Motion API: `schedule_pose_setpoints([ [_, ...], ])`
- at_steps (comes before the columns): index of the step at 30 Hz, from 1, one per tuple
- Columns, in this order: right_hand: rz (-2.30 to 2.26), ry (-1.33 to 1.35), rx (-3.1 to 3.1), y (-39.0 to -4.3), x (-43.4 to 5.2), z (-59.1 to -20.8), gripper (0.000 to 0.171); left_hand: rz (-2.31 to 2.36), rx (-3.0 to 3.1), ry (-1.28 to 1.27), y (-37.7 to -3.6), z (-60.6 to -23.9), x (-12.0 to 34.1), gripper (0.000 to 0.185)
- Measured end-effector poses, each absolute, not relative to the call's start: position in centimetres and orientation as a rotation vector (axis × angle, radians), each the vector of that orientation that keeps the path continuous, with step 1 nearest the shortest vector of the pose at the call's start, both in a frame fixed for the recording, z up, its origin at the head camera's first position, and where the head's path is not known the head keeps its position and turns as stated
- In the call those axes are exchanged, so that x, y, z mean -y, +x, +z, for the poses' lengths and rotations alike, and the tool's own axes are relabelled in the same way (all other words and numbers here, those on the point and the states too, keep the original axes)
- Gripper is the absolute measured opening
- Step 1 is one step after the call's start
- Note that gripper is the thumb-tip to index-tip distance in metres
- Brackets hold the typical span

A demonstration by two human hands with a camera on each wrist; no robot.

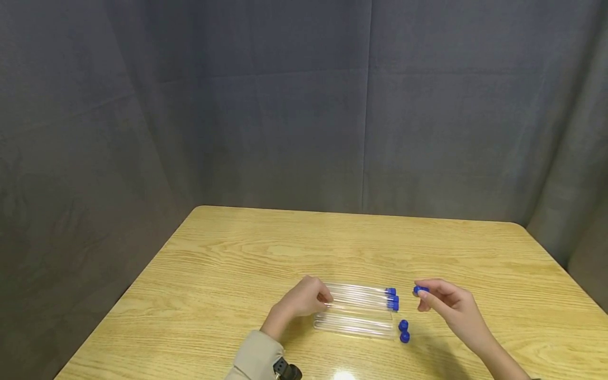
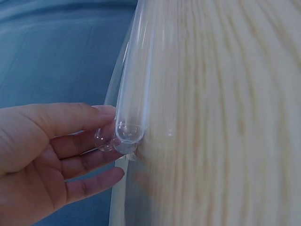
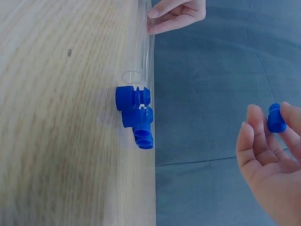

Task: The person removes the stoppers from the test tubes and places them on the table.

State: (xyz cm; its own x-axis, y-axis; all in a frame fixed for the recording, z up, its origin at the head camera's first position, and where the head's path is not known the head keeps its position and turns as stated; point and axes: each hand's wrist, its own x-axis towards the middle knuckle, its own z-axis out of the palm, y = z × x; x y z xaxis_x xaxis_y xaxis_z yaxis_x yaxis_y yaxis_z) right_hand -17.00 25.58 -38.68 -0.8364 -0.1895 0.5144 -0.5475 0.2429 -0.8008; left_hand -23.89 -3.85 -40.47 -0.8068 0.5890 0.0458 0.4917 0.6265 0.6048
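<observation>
My left hand (image 1: pixel 304 298) is at the rounded ends of clear test tubes lying on the table. Its thumb and fingers pinch one test tube (image 1: pixel 351 310) by its closed end, between the capped and uncapped tubes. In the left wrist view, round tube bottoms (image 2: pixel 129 134) overlap the fingertips. Farther back lie test tubes with blue caps (image 1: pixel 391 299) on their right ends; nearer me are uncapped test tubes (image 1: pixel 353 326). To the right, raised over the table, my right hand (image 1: pixel 448 306) pinches a blue stopper cap (image 3: pixel 276 118) between thumb and fingers.
Two loose blue stoppers (image 1: pixel 404 331) sit by the open ends of the nearer tubes. The wooden table (image 1: pixel 228 264) extends to the left and behind. Grey curtains (image 1: pixel 285 132) hang around its back and sides.
</observation>
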Motion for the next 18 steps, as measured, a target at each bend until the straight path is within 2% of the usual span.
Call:
schedule_pose_setpoints([
  [18,1.611,0.677,2.216,-16.87,-25.52,-38.62,0.024,0.868,-2.749,0.921,-23.79,-40.65,3.64,0.008],
])
